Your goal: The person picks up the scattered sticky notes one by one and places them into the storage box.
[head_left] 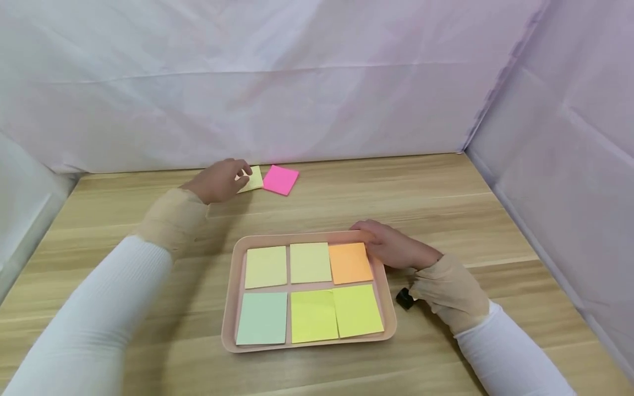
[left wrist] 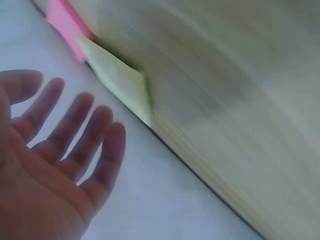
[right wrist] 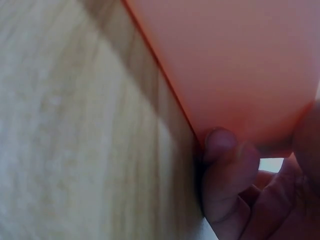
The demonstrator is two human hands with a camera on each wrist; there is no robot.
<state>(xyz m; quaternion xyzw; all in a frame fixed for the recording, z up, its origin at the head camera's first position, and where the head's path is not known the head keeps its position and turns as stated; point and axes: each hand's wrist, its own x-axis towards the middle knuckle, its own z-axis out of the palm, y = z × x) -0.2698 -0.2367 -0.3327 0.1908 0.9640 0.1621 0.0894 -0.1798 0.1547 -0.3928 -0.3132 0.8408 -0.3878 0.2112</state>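
My left hand [head_left: 218, 180] reaches to the far edge of the table, over a pale yellow sticky-note pad [head_left: 255, 179]. In the left wrist view its fingers [left wrist: 112, 155] are spread and relaxed, apart from the pad, with nothing held. A bright pink sticky-note pad [head_left: 280, 180] lies against the yellow one on the right. My right hand [head_left: 388, 246] grips the far right corner of a pink tray [head_left: 229, 308], fingers curled round its wall. Inside the tray lie two rows of sticky notes: pale yellow [head_left: 266, 267], orange [head_left: 350, 263], mint green [head_left: 262, 318] and bright yellow [head_left: 359, 311].
A wooden table [head_left: 446, 203] carries everything. White cloth [head_left: 247, 110] hangs behind it, and another white panel [head_left: 569, 137] stands along the right side. A small black object [head_left: 404, 298] shows by my right wrist.
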